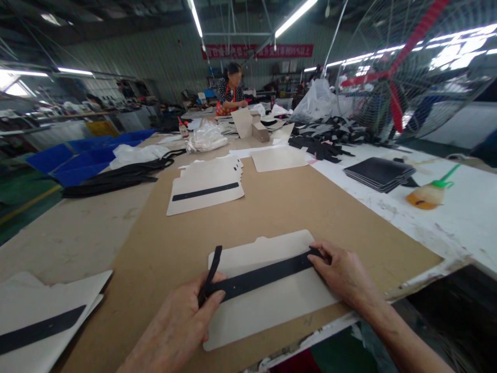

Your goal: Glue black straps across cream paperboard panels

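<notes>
A cream-coloured panel (272, 305) with rounded corners lies flat near the table's front edge. Across its middle runs a wide black strip (264, 277). My left hand (186, 316) pinches the strip's left end between thumb and fingers, and a narrow black piece (214, 267) sticks up from that grip. At the other end, my right hand (339, 272) has its thumb and fingertips closed on the strip by the panel's right edge. The fingers' undersides are hidden on both hands.
Stacked panels with black strips (207, 194) lie ahead, others (42, 316) at left. On the right are black sheets (380, 173) and a squeeze bottle (427, 194) of amber liquid. Blue bins (89, 158) stand left, a large fan (392, 77) right. A person (230, 93) works at the far end.
</notes>
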Demonstrator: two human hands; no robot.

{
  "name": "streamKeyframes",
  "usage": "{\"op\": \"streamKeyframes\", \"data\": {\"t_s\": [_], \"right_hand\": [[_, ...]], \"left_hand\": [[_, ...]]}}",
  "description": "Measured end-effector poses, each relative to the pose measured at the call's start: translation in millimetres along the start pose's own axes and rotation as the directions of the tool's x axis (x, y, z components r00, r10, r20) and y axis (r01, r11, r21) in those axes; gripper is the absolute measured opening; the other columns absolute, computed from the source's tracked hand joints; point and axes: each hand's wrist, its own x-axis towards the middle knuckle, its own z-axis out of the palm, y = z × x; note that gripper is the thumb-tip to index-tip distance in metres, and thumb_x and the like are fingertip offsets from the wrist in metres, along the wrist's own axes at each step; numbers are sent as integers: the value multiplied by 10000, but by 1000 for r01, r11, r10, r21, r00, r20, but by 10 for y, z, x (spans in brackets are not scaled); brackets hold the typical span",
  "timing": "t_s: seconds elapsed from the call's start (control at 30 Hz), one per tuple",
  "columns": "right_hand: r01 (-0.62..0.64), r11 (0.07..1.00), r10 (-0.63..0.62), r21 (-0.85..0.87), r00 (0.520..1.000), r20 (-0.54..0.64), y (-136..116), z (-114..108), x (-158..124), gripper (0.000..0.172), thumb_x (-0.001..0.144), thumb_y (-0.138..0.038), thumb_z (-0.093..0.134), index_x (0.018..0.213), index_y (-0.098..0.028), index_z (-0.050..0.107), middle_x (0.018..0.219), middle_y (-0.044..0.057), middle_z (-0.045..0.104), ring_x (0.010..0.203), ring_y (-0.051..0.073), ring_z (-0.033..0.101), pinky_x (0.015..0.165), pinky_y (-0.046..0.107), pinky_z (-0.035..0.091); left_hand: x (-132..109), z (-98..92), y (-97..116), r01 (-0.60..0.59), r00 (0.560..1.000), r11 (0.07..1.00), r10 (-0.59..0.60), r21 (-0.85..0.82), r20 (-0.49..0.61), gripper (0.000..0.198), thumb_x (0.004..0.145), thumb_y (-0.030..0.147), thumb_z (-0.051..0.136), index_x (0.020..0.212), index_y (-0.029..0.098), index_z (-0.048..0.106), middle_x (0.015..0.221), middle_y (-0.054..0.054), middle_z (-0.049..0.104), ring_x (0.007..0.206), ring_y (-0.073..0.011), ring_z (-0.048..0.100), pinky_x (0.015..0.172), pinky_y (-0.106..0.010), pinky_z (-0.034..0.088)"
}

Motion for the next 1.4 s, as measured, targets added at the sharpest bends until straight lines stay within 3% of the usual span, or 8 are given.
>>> {"op": "streamKeyframes", "data": {"t_s": [0.33, 0.47, 0.6, 0.7, 0.8, 0.87, 1.03, 1.4], "right_hand": [[77, 990, -81, -121, 996, -31, 32, 57, -20, 237, 846, -311, 565, 1030, -238, 697, 832, 40, 732, 725, 208, 681, 665, 309, 481], [173, 978, -178, -114, 984, -32, 111, 83, -26, 238, 878, -349, 510, 1011, -240, 675, 1017, 60, 695, 772, 202, 680, 669, 317, 496], [216, 967, -223, -134, 974, -37, 232, 141, -2, 298, 889, -436, 476, 1008, -239, 666, 1080, 78, 659, 813, 220, 676, 655, 333, 504], [234, 963, -240, -132, 970, -33, 326, 188, 18, 340, 881, -494, 463, 1002, -246, 661, 1072, 74, 658, 831, 236, 674, 686, 362, 513], [235, 965, -236, -114, 972, -3, 392, 213, 32, 346, 865, -528, 471, 970, -260, 663, 1048, 58, 665, 829, 238, 673, 716, 379, 517], [229, 968, -229, -108, 973, 8, 413, 214, 37, 353, 855, -549, 473, 942, -266, 666, 1034, 51, 666, 836, 240, 672, 731, 385, 518], [242, 964, -241, -111, 970, 28, 410, 194, 43, 356, 860, -552, 455, 933, -271, 662, 1029, 49, 667, 883, 248, 667, 750, 386, 518], [269, 951, -269, -153, 963, 16, 401, 192, 40, 354, 859, -547, 448, 948, -275, 658, 1013, 45, 667, 853, 239, 669, 734, 394, 521]], "left_hand": [[42, -8, 29, 30, 999, 1000, -30, 7, -17, 411, 805, 415, 490, 1102, 186, 658, 497, 64, 572, 461, -174, 587, 534, -259, 411], [-112, -28, -6, -98, 995, 993, 100, 67, -27, 315, 830, 365, 500, 1041, 217, 682, 805, -7, 721, 690, -183, 658, 683, -266, 464], [-281, -45, -39, -253, 967, 963, 250, 93, 47, 267, 883, 369, 486, 1013, 252, 688, 1003, -34, 722, 933, -209, 660, 814, -274, 463], [-261, -37, -71, -270, 963, 957, 265, 106, 56, 268, 905, 347, 458, 1026, 248, 676, 1010, -47, 714, 933, -214, 655, 829, -292, 460], [-114, -22, -105, -199, 979, 972, 204, 124, -25, 266, 893, 305, 467, 1048, 226, 669, 1023, -65, 714, 968, -237, 646, 881, -330, 444], [2, -17, -127, -152, 988, 982, 156, 114, -20, 268, 870, 291, 491, 1050, 214, 674, 1016, -72, 720, 976, -249, 647, 880, -340, 442], [177, -25, -177, -105, 995, 992, 105, 77, 6, 225, 815, 270, 520, 961, 199, 676, 905, -49, 718, 908, -233, 651, 798, -315, 439], [259, -5, -222, -103, 993, 993, 105, 49, -46, 123, 768, 256, 540, 844, 190, 612, 718, 1, 616, 724, -172, 588, 666, -272, 382]]}}
